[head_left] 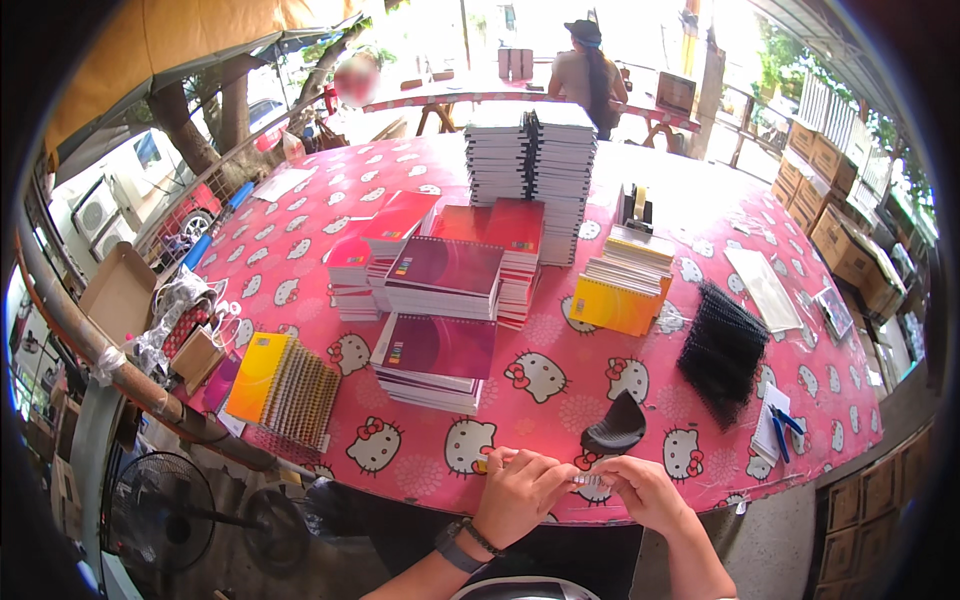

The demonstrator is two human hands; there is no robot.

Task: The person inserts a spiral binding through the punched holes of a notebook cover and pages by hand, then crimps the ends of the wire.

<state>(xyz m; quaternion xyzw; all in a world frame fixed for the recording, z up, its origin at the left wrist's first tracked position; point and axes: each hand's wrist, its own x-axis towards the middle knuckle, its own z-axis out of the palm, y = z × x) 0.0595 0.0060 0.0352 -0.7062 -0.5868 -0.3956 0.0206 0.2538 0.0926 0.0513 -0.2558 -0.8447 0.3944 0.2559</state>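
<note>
Short wire coil (588, 481) is between the two hands, just above the table's near edge. Right hand (645, 492): thumb and index look pinched on one end. Left hand (520, 490): fingers bunched together, apparently gripping the other end; exact contact hidden.

Risks, my read:
- Uneven pull or twist could stretch the coil or kink a loop.
- Pinch area is small; a slip could drop it over the edge.
- Black curved piece (613, 425) sits just beyond the fingers; an outward swing could knock it.
- Black coil bundle (722, 355) lies loose at right; loops could snag each other.
- Purple notebooks (440, 345) are piled unevenly; a table bump could slide them.

Surface: pink cat-print tablecloth (545, 430), wrinkled clear film towards the right. Yellow notebooks (620, 290) right of centre, tall white-paged stack (530, 170) at the back, blue-handled pliers (785, 430) by the right edge.

Room: semi-open, canopy (170, 40) overhead at left, metal rail (180, 400) along the left side, fan (150, 515) below it, cartons (845, 250) at right. Co-worker (588, 75) at a second table behind; strong backlight there.
</note>
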